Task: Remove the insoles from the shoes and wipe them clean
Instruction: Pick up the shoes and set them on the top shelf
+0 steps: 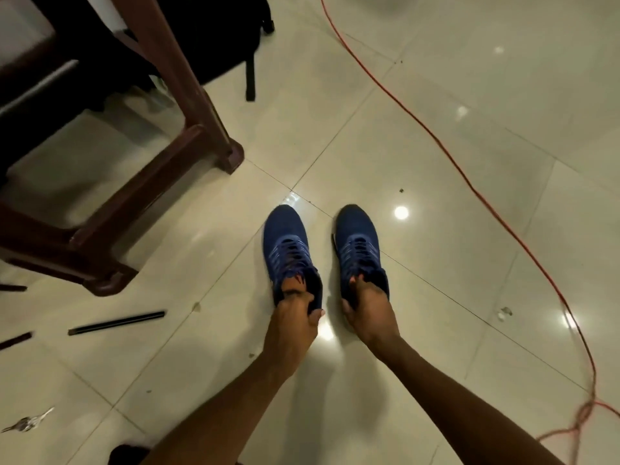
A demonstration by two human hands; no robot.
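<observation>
Both shoes stand on the floor (436,129), toes away from me: my left hand (295,318) grips the left shoe (287,239) and my right hand (367,312) the right shoe (358,239) at the heel collar, fingers (291,285) hooked inside, so each hidden insole should draw back toward me.

1. The fingertips of the left hand (293,317) go down into the left shoe (287,239), so they are partly hidden.
2. The right hand (367,313) covers the heel of the right shoe (357,239).
3. The insides of both shoes cannot be seen.
4. The brown wooden frame (191,95) is blurry and cut off at the top and left.
5. The red cord (461,169) runs out at the top edge.
6. The small shiny thing (27,423) is too blurry to tell.
7. A dark shape (127,454) is cut off at the bottom.
</observation>
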